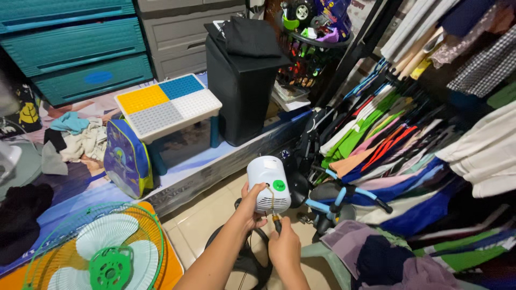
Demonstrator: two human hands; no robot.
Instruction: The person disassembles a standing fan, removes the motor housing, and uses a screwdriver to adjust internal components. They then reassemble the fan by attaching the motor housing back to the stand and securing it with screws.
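My left hand (pixel 249 207) grips a white rounded fan motor housing (pixel 268 180) with a green round sticker, holding it up over the tiled floor. My right hand (pixel 284 247) sits just under it, fingers pinched on a small tool with a dark handle (pixel 277 222) whose tip points up into the vented back of the housing. A black cable loops on the floor below the hands (pixel 257 258). A green wire fan guard with white blades and a green hub (pixel 102 252) lies on an orange surface at lower left.
A small table with a coloured stud-board top (pixel 167 103), a blue backpack (pixel 126 161), a black bin (pixel 244 80), teal drawers (pixel 75 48), hanging clothes (pixel 419 134) at right, a blue-framed tricycle (pixel 338 198) and piled cloths (pixel 387 252).
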